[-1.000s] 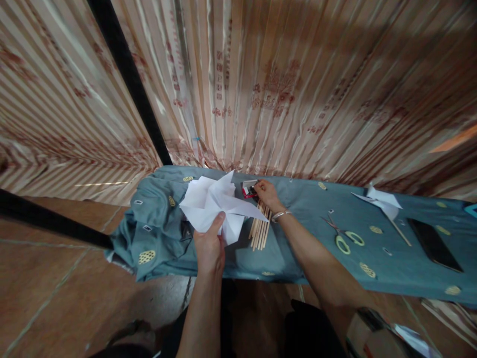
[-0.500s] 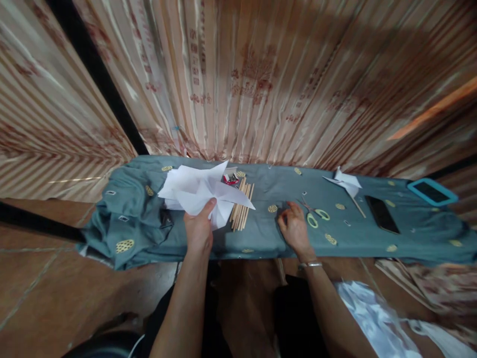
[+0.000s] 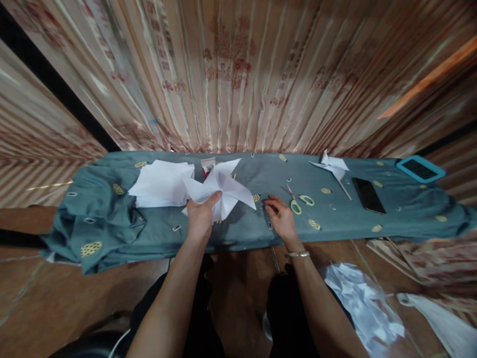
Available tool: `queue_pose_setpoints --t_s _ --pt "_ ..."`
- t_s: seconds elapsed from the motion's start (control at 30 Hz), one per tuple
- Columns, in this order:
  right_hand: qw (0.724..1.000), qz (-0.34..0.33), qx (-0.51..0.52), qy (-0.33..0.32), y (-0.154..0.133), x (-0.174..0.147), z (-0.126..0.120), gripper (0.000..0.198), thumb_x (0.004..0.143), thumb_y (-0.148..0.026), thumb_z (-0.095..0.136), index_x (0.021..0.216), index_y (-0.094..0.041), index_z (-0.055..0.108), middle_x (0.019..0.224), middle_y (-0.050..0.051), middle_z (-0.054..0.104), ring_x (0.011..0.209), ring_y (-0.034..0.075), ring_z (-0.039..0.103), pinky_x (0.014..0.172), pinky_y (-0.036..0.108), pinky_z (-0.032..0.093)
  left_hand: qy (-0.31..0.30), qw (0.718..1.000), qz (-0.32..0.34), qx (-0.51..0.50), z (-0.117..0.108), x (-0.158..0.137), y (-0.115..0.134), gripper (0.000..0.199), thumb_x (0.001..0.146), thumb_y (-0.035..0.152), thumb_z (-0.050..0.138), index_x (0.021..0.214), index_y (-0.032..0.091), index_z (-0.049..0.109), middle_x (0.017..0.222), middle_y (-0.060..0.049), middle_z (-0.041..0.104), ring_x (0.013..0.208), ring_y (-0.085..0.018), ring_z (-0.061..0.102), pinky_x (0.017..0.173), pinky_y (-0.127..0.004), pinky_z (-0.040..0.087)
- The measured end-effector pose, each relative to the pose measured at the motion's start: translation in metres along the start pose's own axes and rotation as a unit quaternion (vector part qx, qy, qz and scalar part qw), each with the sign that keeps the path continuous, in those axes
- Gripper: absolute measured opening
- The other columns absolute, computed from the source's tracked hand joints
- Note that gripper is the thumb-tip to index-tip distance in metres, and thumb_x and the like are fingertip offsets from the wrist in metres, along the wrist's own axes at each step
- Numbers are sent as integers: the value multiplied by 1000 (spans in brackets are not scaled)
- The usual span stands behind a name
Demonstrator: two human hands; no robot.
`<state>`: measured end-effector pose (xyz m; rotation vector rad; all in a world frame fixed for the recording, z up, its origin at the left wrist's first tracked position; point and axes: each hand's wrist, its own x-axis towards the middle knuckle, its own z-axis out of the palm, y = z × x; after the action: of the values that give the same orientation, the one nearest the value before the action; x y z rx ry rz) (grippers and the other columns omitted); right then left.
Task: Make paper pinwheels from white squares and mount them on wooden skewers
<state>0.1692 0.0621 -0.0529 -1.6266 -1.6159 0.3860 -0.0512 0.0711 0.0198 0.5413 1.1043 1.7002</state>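
My left hand (image 3: 201, 214) grips a white paper pinwheel (image 3: 234, 189) at its middle, the thumb pressed on the folded centre and the other fingers hidden beneath. To the right, just above the cloth, my right hand (image 3: 280, 216) has its fingers bent and thumb and fingertips close together; anything between them is too small to make out. Beside it lie scissors (image 3: 296, 205) with light green handles. Thin wooden sticks (image 3: 217, 222) are mostly covered by the pinwheel. Behind it shows a small red and white item (image 3: 207, 166), partly hidden.
A stack of white paper (image 3: 162, 184) lies left on the grey-green cloth (image 3: 246, 228). On the right are a pinwheel on a stick (image 3: 333, 166), a black phone (image 3: 368, 195) and a blue-framed tablet (image 3: 421, 169). A clear bag of white paper pieces (image 3: 363, 303) sits on the floor.
My left hand has moved the pinwheel off the paper stack to the right, over the sticks. My right hand has come nearer to it, its fingers less curled. The view has shifted right.
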Motion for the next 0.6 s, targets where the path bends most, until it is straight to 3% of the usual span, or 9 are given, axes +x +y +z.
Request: queue_pose_setpoints --t_s 0.17,0.37,0.6 --pt "997 -28 -34 -64 0 6 2 26 82 -23 52 100 -22 71 128 9 58 120 25 50 102 44 39 -13 999 -11 35 13 0 -13 36 45 21 83 78 12 70 74 -5 73 67 -18 67 72 -32 53" --pt "990 -67 -19 -123 4 14 -7 28 80 -15 51 94 -24 72 118 6 64 112 22 55 101 41 40 -33 998 -8 57 22 4 -27 34 47 21 82 77 11 71 76 -7 74 68 -19 67 73 -32 53" --pt "994 -50 -12 -100 1 17 -8 23 78 -16 54 89 -25 72 110 4 69 106 23 60 96 39 44 -42 997 -8 68 29 7 -37 36 46 19 83 79 13 72 77 -5 74 70 -19 68 75 -32 53"
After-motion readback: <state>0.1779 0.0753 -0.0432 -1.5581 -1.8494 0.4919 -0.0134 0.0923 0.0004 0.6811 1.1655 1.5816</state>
